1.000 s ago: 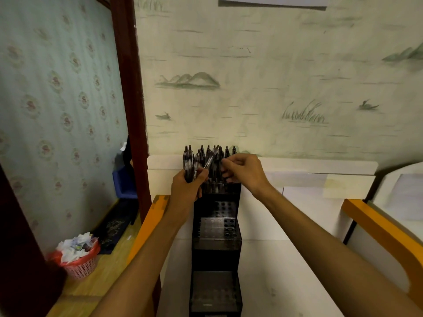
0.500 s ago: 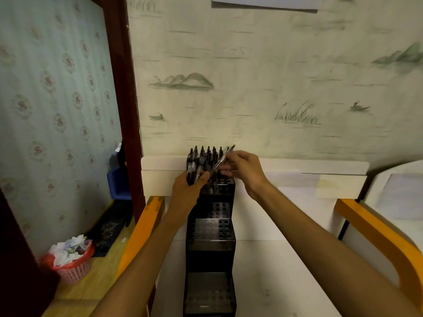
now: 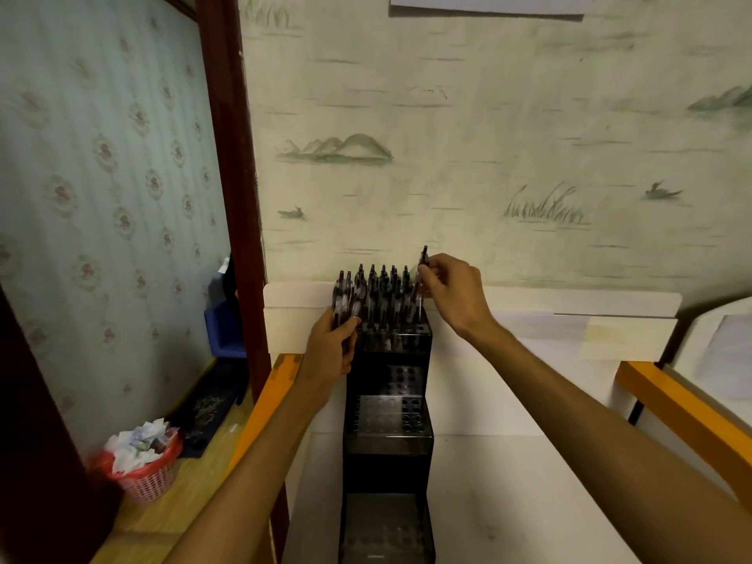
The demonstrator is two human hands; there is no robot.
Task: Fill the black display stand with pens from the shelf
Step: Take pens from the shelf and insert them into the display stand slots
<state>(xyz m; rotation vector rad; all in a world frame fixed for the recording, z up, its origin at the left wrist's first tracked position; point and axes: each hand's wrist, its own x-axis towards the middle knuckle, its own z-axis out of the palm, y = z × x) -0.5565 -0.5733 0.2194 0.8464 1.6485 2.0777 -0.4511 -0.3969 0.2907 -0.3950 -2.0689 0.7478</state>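
A tall black stepped plastic display stand [image 3: 386, 437] stands on the white desk [image 3: 508, 502], four tiers showing. Its far top tier is packed with upright dark pens [image 3: 380, 297], too crowded to count. The right hand [image 3: 453, 293] pinches one pen [image 3: 423, 264] at the tier's right corner. The left hand [image 3: 331, 350] grips a bundle of pens [image 3: 344, 301] beside the stand's left edge.

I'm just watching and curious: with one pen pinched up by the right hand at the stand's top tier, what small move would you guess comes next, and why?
Probably the right hand lowers its pen straight down into a free hole at the right edge of the top tier of the black display stand. The pen is upright just above that corner, open holes show there, and the left hand grips a bundle of pens in reserve.
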